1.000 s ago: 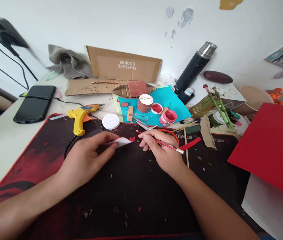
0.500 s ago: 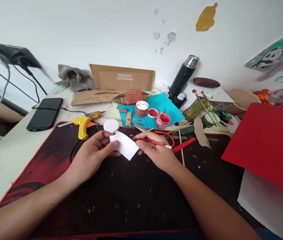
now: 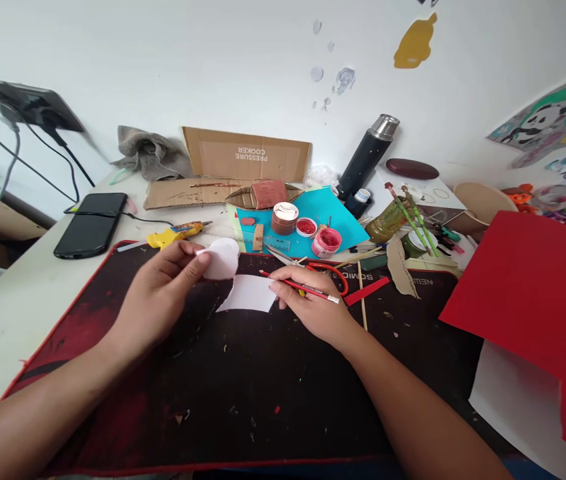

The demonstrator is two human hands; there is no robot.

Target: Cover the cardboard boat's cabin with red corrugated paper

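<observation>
My left hand [image 3: 175, 283] pinches a small white paper piece [image 3: 219, 265] with a rounded outline, held up over the mat in front of a white round lid that it mostly hides. My right hand [image 3: 307, 303] is closed on a larger white paper piece [image 3: 250, 293], gripped at its right end between thumb and fingers. That same hand also keeps a red pencil [image 3: 313, 291] across its fingers, tip pointing left and eraser end right. A gap shows between the two papers. Just beyond my right hand lie scissors [image 3: 330, 268] with orange-red handles.
Behind the hands stand paint jars [image 3: 327, 241] on a blue sheet [image 3: 347, 223]. A yellow glue gun [image 3: 173, 236] and a phone [image 3: 90, 225] lie left. Red sheets [image 3: 527, 293] are at right. Sticks, a thermos [image 3: 367, 157] and cardboard [image 3: 247, 153] line the back.
The paper seen as one piece between my hands now shows as two. My left hand has moved left and up with the rounded piece; my right keeps the other piece and the pencil.
</observation>
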